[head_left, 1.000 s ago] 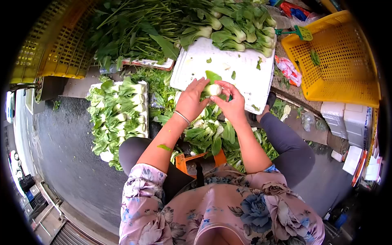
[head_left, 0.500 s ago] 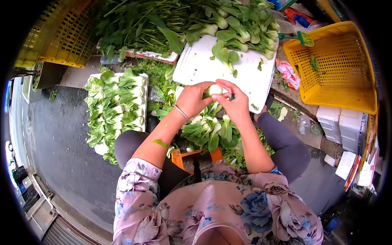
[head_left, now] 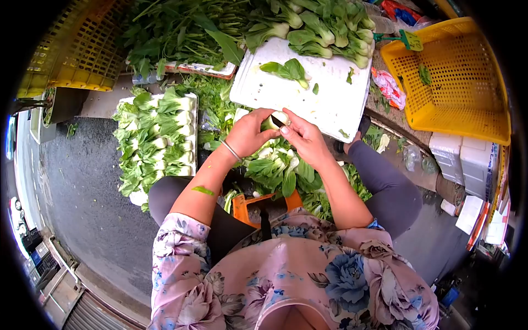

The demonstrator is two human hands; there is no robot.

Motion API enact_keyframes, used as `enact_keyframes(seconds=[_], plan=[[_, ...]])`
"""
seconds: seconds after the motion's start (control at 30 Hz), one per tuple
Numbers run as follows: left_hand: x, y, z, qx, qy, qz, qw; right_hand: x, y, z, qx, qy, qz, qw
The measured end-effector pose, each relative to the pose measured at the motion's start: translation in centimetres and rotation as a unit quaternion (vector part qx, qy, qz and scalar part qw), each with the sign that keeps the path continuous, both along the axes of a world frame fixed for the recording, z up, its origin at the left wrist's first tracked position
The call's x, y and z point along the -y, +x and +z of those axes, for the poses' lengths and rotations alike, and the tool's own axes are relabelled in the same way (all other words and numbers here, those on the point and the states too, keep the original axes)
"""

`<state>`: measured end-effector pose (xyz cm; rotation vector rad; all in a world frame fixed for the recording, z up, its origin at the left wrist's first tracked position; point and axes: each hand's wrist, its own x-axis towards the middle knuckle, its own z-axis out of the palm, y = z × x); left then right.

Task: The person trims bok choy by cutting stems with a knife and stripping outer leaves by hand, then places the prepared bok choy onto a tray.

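Note:
Over my lap, my left hand (head_left: 248, 132) is closed around a bok choy (head_left: 282, 116), its pale base turned up and its leaves mostly hidden. My right hand (head_left: 306, 141) grips a small knife (head_left: 276, 121), whose dark blade lies against that base; its handle is hidden in the fingers. Below both hands is a pile of loose bok choy (head_left: 275, 170). One small bok choy (head_left: 289, 71) rests on the white foam board (head_left: 269, 96) ahead, with several more bunches (head_left: 330, 36) heaped at its far end.
Left of me, bok choy stand in rows on a white foam tray (head_left: 194, 132). Yellow crates stand at the upper left (head_left: 77, 55) and right (head_left: 451, 82). Long leafy greens (head_left: 181, 33) lie ahead, foam boxes (head_left: 467, 159) at right, an orange stool (head_left: 242, 212) beneath me.
Both hands have shifted slightly left, and the knife blade has come into sight at the bok choy's base. The small bok choy on the board now lies more sideways.

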<state>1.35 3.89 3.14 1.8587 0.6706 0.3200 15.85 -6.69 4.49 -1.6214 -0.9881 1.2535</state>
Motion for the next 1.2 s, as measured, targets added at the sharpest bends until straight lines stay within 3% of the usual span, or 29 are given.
enact_keyframes(seconds=[0.17, 0.27, 0.3, 0.37, 0.43, 0.5, 0.57, 0.63, 0.73, 0.83, 0.93, 1.0, 1.03, 1.07, 1.1, 1.2], plan=[[0.1, -0.7, 0.3, -0.004, 0.002, -0.042, 0.999, 0.4, 0.7, -1.0, -0.067, 0.004, -0.010, 0.998], [0.1, -1.2, -0.4, 0.019, -0.085, -0.061, 0.994, 1.0, 1.2, -1.5, -0.270, -0.053, -0.075, 0.958], [0.0, -1.3, -0.5, 0.032, -0.127, -0.069, 0.989, 1.3, 1.4, -2.1, -0.271, -0.054, -0.074, 0.958], [-0.1, -1.4, -0.6, 0.038, -0.168, -0.079, 0.982, 1.5, 1.9, -3.2, -0.427, -0.074, -0.100, 0.896], [0.1, -1.4, -0.4, 0.108, -0.341, -0.052, 0.932, 1.2, 1.4, -3.1, -0.410, -0.089, -0.117, 0.900], [-0.2, -1.6, -0.8, 0.096, -0.367, -0.043, 0.924, 0.7, 0.5, -2.4, -0.296, -0.075, -0.149, 0.940], [-0.4, -1.9, -0.2, 0.078, -0.497, 0.006, 0.864, 0.2, -0.2, -2.0, -0.271, -0.062, -0.164, 0.946], [-0.5, -1.9, 0.2, 0.048, -0.515, 0.032, 0.855, -0.2, -0.4, -1.9, -0.223, -0.060, -0.093, 0.968], [-0.5, -2.1, 0.5, 0.003, -0.538, 0.052, 0.842, -0.4, -0.6, -1.7, -0.206, -0.085, -0.075, 0.972], [-0.7, -2.2, 1.3, -0.074, -0.492, 0.037, 0.866, -0.1, -0.7, -2.8, -0.194, -0.079, -0.057, 0.976], [-0.9, -2.4, -1.3, -0.090, -0.485, 0.011, 0.870, 0.0, -0.4, -4.0, -0.134, -0.039, -0.073, 0.988], [-0.9, -2.5, -2.2, -0.112, -0.463, -0.004, 0.879, -0.1, 0.4, -3.8, 0.143, -0.121, -0.021, 0.982], [-1.0, -2.3, -2.7, -0.133, -0.392, -0.024, 0.910, 0.1, 0.4, -4.0, 0.145, -0.119, -0.021, 0.982], [-1.1, -2.3, -3.2, -0.154, -0.320, -0.043, 0.934, 0.5, 0.4, -4.7, 0.073, -0.113, -0.040, 0.990], [-1.0, -2.2, -3.0, -0.154, -0.321, -0.043, 0.933, 0.7, 0.2, -4.8, -0.001, -0.109, -0.059, 0.992], [-0.2, -2.0, -2.3, -0.211, -0.114, 0.023, 0.971, 0.3, -0.7, -5.0, -0.090, -0.105, -0.060, 0.989]])
